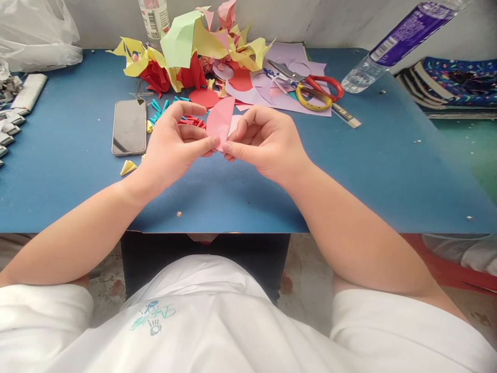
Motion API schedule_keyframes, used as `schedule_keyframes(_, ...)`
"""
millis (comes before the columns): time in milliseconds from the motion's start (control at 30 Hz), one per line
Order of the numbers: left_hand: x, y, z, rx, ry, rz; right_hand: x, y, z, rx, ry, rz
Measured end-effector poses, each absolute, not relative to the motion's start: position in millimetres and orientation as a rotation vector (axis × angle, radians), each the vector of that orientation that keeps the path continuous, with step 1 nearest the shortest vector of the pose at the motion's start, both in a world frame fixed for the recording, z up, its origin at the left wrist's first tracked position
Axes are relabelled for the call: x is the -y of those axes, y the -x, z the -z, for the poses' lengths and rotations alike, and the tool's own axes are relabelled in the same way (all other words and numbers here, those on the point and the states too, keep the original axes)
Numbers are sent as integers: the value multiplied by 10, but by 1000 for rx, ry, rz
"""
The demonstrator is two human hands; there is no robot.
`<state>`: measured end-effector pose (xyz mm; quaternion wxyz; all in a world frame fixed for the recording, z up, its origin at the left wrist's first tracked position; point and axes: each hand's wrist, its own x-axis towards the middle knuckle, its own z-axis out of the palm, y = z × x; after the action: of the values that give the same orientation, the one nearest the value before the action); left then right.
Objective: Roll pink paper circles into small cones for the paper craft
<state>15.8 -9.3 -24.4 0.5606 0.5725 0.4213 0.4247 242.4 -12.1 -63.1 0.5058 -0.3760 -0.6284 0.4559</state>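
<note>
A pink paper half-circle (220,120), with a crease across it, is held up above the blue table (240,202). My left hand (174,132) pinches its lower edge between thumb and fingers. At the bottom corner, the thumb and curled fingers of my right hand (264,137) grip the same paper. A pale pink piece of paper (235,123) shows behind it, partly hidden by my right fingers. Small red paper rolls (191,121) and blue paper rolls (158,110) lie just beyond my left hand.
A phone (129,127) and a yellow paper cone (128,167) lie left. Behind are crumpled paper scraps (209,41), a red paper circle (204,97), lilac sheets (287,54), scissors (310,85) and a tilted water bottle (404,39). A plastic bag (39,39) sits back left.
</note>
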Motion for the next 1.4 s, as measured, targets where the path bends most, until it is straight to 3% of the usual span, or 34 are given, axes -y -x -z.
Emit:
schedule_keyframes(800, 107, -174, 239, -991, -1378, -965, -24, -2432, 801, 1500, 883, -1159)
schedule_keyframes(1400, -6, -139, 311, -879, -1561, -868, 140, -2391, 552, 1404, 890, -1239)
